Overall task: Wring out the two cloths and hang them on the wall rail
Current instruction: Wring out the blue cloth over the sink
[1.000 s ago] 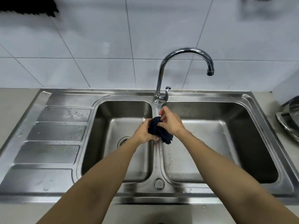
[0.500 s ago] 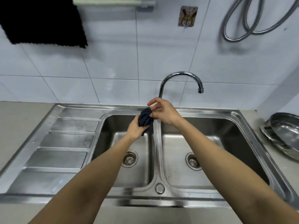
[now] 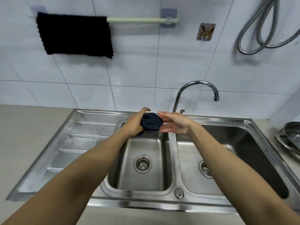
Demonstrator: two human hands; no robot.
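A: Our left hand (image 3: 135,125) grips the balled dark cloth (image 3: 151,122) above the sink (image 3: 164,189); right hand (image 3: 174,123), fingers straight, touches it.

B: Soft, damp, light, we judge. We'd pinch two corners to shake it out.

Left hand (image 3: 135,123) grips a balled dark blue cloth (image 3: 151,122) above the back edge of the left sink basin (image 3: 142,174). Right hand (image 3: 176,123) beside it, fingers straight, palm toward the cloth; fingertips look to be touching it, though the contact itself is hard to make out. Black cloth (image 3: 74,34) hangs over the left part of the pale wall rail (image 3: 138,20). Tap (image 3: 197,90) arcs right over the right basin (image 3: 227,159). Metal hose (image 3: 263,28) loops on the tiles, upper right. Steel bowls (image 3: 290,137) on the counter, far right.
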